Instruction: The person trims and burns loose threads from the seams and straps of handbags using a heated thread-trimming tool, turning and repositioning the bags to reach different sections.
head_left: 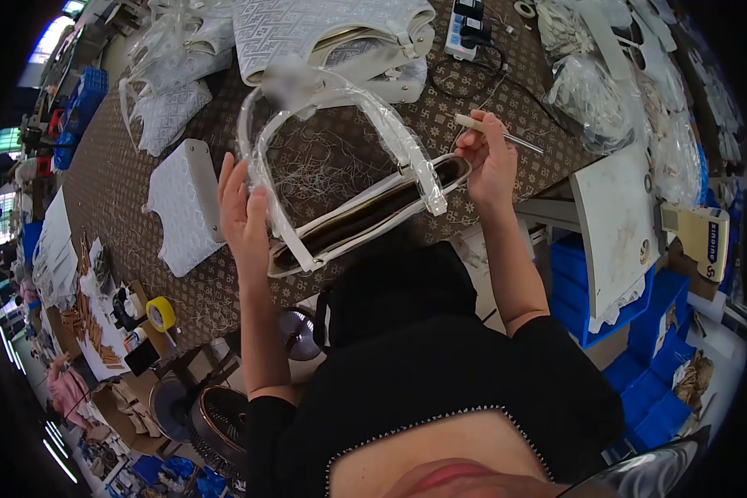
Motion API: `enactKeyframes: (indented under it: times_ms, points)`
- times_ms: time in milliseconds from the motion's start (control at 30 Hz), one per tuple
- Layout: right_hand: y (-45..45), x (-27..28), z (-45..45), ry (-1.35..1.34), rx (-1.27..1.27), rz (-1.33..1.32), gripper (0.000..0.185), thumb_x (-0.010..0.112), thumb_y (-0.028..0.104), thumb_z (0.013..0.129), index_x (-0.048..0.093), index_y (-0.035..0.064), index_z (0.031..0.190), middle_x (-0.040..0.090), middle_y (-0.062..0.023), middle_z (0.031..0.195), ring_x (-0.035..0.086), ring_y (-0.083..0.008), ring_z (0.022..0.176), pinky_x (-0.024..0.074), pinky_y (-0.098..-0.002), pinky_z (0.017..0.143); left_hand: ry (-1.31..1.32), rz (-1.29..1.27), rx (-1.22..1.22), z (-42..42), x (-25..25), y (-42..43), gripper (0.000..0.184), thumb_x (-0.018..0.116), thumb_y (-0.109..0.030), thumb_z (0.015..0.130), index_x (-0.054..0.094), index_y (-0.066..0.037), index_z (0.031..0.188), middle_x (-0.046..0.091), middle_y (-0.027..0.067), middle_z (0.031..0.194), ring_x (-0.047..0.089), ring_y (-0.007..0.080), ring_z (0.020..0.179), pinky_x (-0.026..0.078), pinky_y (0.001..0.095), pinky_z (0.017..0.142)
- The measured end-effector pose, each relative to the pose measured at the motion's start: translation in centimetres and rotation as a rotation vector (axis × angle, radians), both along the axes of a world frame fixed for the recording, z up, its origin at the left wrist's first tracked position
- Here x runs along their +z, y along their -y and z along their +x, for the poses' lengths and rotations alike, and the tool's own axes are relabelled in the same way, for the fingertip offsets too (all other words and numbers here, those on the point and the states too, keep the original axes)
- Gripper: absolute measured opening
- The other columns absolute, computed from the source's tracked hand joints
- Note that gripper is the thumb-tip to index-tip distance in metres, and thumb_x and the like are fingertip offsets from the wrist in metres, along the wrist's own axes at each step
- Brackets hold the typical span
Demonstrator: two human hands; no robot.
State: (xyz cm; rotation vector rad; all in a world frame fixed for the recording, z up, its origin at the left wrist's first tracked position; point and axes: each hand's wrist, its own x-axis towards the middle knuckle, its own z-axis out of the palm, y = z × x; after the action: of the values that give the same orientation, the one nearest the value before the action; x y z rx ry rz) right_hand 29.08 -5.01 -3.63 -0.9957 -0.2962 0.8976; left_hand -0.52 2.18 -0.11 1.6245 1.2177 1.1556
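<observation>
A white handbag (369, 210) with its top open toward me lies at the near edge of the table. Its two handles (382, 119) stand up, wrapped in clear plastic. My left hand (245, 216) is beside the bag's left end, fingers stretched upward and thumb against or very near the handle. Whether it presses on the bag I cannot tell. In my right hand (491, 158), above the bag's right end, the fingers close on a slim tool (471, 123) with a pale handle and a thin shiny shaft pointing right.
A patterned brown cloth covers the table (224, 295), with loose thread ends (324, 170) behind the bag. White patterned bags (324, 37) lie at the back, a flat bag panel (183, 207) at left. A power strip (461, 37), yellow tape roll (160, 314) and blue crates (568, 282) surround the work.
</observation>
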Motion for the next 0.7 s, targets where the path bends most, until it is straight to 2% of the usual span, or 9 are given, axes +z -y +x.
enactKeyframes:
  times_ms: [67,133,167,233,433,500,567,633,700]
  points:
    - [-0.2,0.1,-0.2,-0.015,-0.023,0.014,0.03,0.054,0.028,0.091,0.059,0.0,0.1,0.059,-0.0029,0.065,0.057,-0.0103,0.057,0.0487,-0.022,0.052,-0.115,0.114,-0.036,-0.9,0.4,-0.8,0.035,0.056,-0.016,0.086,0.056,-0.001,0.118,0.036,0.0111,0.141,0.039,0.026,0.127,0.031,0.0377,0.103]
    - [-0.5,0.1,-0.3,-0.031,-0.04,0.031,0.03,0.054,0.028,0.091,0.059,0.0,0.1,0.059,-0.003,0.065,0.057,-0.0104,0.057,0.0485,-0.0223,0.052,-0.377,0.441,-0.266,-0.5,3.0,-1.9,0.035,0.061,-0.017,0.081,0.06,-0.005,0.114,0.037,0.0102,0.141,0.033,0.028,0.132,0.027,0.04,0.106]
    - [-0.6,0.1,-0.3,-0.019,-0.036,0.034,0.03,0.054,0.028,0.091,0.059,0.0,0.1,0.059,-0.0032,0.064,0.057,-0.0106,0.057,0.0483,-0.0226,0.052,-0.376,0.442,-0.264,0.2,4.5,-2.3,0.035,0.061,-0.017,0.081,0.06,-0.005,0.114,0.037,0.0102,0.141,0.033,0.028,0.132,0.027,0.04,0.106]
    - [-0.7,0.1,-0.3,0.0,-0.021,0.041,0.029,0.054,0.028,0.091,0.059,0.0,0.1,0.059,-0.0034,0.064,0.057,-0.0107,0.057,0.048,-0.0228,0.053,-0.638,0.611,-0.582,3.0,6.7,-3.2,0.047,0.065,-0.02,0.077,0.055,-0.01,0.122,0.039,0.0068,0.14,0.028,0.0303,0.134,0.023,0.0434,0.108]
    - [0.1,0.0,-0.4,-0.043,-0.09,0.043,0.029,0.054,0.027,0.092,0.058,0.0,0.1,0.059,-0.0037,0.064,0.057,-0.0117,0.056,0.0476,-0.0231,0.052,-0.875,0.629,-0.837,9.8,3.4,-6.0,0.075,0.071,-0.032,0.071,0.037,-0.015,0.136,0.034,0.0017,0.143,0.026,0.0271,0.135,0.012,0.0509,0.11]
    - [0.6,-0.4,-0.5,-0.078,-0.141,0.076,0.028,0.053,0.026,0.092,0.057,0.0003,0.1,0.058,-0.0038,0.063,0.056,-0.0123,0.056,0.0483,-0.0238,0.052,-0.872,0.533,-0.87,10.8,2.2,-5.9,0.08,0.072,-0.038,0.067,0.038,-0.016,0.136,0.032,0.0024,0.144,0.028,0.0272,0.133,0.01,0.0521,0.11]
    - [1.0,-0.6,-0.7,-0.091,-0.19,0.073,0.028,0.053,0.027,0.092,0.056,0.0005,0.101,0.057,-0.0037,0.063,0.056,-0.0124,0.056,0.0486,-0.0242,0.052,-0.85,0.112,-1.039,11.2,1.1,-5.5,0.082,0.071,-0.04,0.066,0.036,-0.016,0.137,0.037,0.0073,0.141,0.034,0.0295,0.13,0.011,0.0539,0.109]
    - [1.2,-1.0,-0.8,-0.106,-0.232,0.064,0.028,0.053,0.027,0.092,0.056,0.0008,0.101,0.056,-0.0035,0.063,0.056,-0.0125,0.055,0.0489,-0.0245,0.053,-0.577,-0.202,-1.181,11.1,-1.9,-4.6,0.078,0.068,-0.036,0.069,0.035,-0.015,0.137,0.042,0.0147,0.135,0.04,0.0315,0.125,0.018,0.0487,0.109]
    - [1.1,-1.4,-0.9,-0.188,-0.288,0.169,0.028,0.052,0.028,0.092,0.055,0.0017,0.101,0.054,-0.0027,0.063,0.055,-0.0125,0.055,0.0492,-0.0253,0.053,-0.352,-0.612,-1.175,10.7,-2.7,-2.0,0.075,0.062,-0.031,0.072,0.032,-0.014,0.139,0.043,0.0209,0.132,0.041,0.0319,0.124,0.027,0.0379,0.106]
